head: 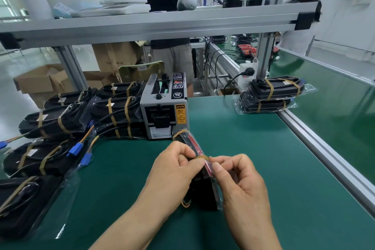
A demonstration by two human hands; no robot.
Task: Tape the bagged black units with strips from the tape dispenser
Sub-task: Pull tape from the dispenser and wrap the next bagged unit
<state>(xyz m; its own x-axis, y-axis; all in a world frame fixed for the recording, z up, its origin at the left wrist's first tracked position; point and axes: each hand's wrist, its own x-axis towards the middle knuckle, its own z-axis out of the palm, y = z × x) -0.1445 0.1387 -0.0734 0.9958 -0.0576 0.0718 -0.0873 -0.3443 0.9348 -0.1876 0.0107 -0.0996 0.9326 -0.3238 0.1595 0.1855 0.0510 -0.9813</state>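
Observation:
A bagged black unit [205, 193] stands on edge on the green mat, its clear bag showing a red side and one tan tape band near its far end. My left hand [174, 170] grips the unit's left side and pinches a tan tape strip [202, 157] across its top edge. My right hand [241, 180] pinches the bag and the strip's right end. The grey tape dispenser [165, 107] sits just beyond the unit, its outlet facing me.
Several taped bagged units [60, 119] with wires and blue connectors lie piled at the left. Two more [272, 95] are stacked at the back right by the aluminium rail [324, 154]. A person in black stands behind the frame; cardboard boxes sit on the floor.

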